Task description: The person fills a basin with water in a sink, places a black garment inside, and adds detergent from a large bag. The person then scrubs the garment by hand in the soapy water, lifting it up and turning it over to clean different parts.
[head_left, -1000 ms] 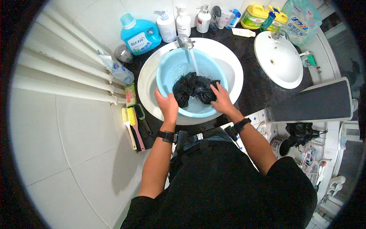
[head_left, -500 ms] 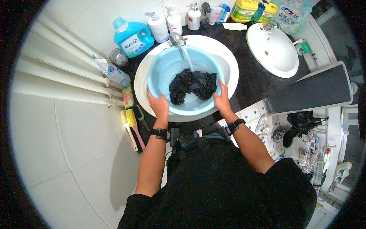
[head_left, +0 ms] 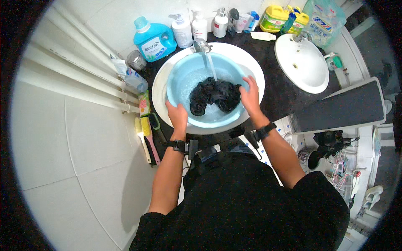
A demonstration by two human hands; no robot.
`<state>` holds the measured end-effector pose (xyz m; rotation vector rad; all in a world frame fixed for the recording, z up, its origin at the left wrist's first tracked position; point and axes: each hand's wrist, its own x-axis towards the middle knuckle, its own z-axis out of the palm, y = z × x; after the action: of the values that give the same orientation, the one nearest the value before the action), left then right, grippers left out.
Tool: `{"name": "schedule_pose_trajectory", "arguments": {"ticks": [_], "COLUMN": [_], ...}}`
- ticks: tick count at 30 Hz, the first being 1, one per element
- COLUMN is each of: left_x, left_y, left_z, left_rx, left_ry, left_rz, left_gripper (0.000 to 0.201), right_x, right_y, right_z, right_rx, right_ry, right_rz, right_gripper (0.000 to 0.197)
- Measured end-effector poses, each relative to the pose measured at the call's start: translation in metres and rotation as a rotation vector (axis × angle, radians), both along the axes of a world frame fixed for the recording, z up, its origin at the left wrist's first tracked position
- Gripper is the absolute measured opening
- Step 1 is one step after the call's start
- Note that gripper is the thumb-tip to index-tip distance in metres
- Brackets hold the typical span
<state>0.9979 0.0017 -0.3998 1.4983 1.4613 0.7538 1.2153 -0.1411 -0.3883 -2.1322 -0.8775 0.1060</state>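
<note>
A light blue plastic basin (head_left: 178, 83) sits in the white oval sink (head_left: 159, 85), with a wet, bunched black cloth (head_left: 228, 97) lying in its water. From the tap (head_left: 202, 46) a stream runs down beside the cloth. My left hand (head_left: 178, 118) is closed on the basin's near-left rim, thumb over the edge and the other fingers mostly hidden. On the right edge, my right hand (head_left: 251, 98) grips the rim with its thumb on the inner side. What kind of cloth it is cannot be made out.
Behind the sink stand a blue detergent jug (head_left: 155, 45), several pump bottles (head_left: 181, 32) and yellow bottles (head_left: 274, 20). Scrubbing brushes (head_left: 147, 129) lie at the left by white pipes (head_left: 83, 70). A second white basin (head_left: 299, 69) and a dark padded panel (head_left: 341, 106) are at the right.
My right hand has shifted up along the basin's right rim. The whole view has moved slightly; water still runs into the basin and my left hand keeps its place on the rim.
</note>
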Motion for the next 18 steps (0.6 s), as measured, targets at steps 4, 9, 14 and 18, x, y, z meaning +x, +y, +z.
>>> {"name": "schedule_pose_trajectory", "arguments": {"ticks": [4,9,14,18], "left_x": [0.0,0.008,0.0,0.007], "left_y": [0.001,-0.005,-0.007,-0.004], "left_z": [-0.007,0.016,0.005,0.015], "left_rx": [0.007,-0.025,-0.031,-0.077], "left_ry": [-0.037,0.036,0.021,0.078], "left_rz": [0.045,0.045,0.085,0.107], "left_gripper": [0.043,0.043,0.038,0.032], "right_x": [0.039,0.083,0.082,0.087], "right_y": [0.082,0.165,0.191,0.221], "right_z": [0.032,0.022,0.02,0.025], "right_rx": [0.395,0.796,1.059,1.108], "right_ry": [0.976,1.736,1.966,1.912], "right_rz": [0.159,-0.056,-0.097,0.005], "right_gripper": [0.046,0.063,0.069,0.071]}}
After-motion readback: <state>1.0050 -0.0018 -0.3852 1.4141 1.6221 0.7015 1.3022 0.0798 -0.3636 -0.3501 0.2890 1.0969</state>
